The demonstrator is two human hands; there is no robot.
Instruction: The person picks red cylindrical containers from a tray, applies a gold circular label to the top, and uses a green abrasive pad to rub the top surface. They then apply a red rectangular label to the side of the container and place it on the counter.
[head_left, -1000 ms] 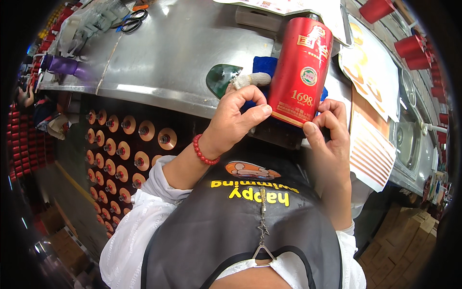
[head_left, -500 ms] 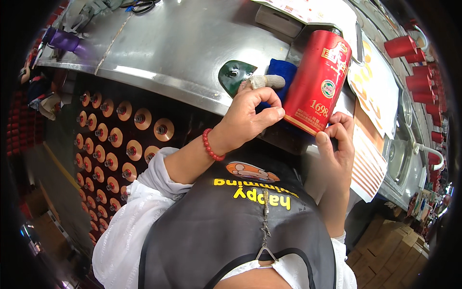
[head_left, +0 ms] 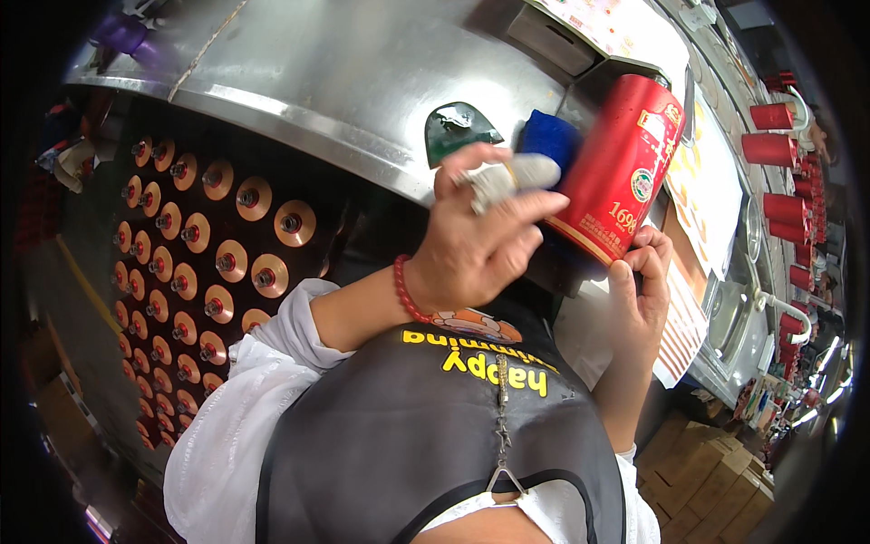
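A red bottle (head_left: 609, 172) with gold lettering and a small green round mark lies tilted on the metal counter, neck away from me. My right hand (head_left: 642, 276) grips its base edge between thumb and fingers. My left hand (head_left: 480, 236) is beside the base, slightly blurred, its fingers stretched out and one fingertip at the bottle's lower left edge. An off-white cloth finger cover (head_left: 512, 179) sits on one of its fingers. Behind that finger is a folded blue cloth (head_left: 547, 136). A glossy dark green curved patch (head_left: 456, 127) lies on the counter left of the cloth.
Rows of red bottles with copper-coloured discs (head_left: 227, 257) stand below the counter (head_left: 344, 77) at left. A grey box (head_left: 551, 39) lies beyond the bottle. White sheets with gold prints (head_left: 698, 204) lie right. Red cups (head_left: 770, 150) hang on white hooks farther right.
My left hand has gone from a pinch at the bottle's base to stretched fingers, its covered finger lifting off the blue cloth. My right hand keeps its grip. The view has shifted slightly.
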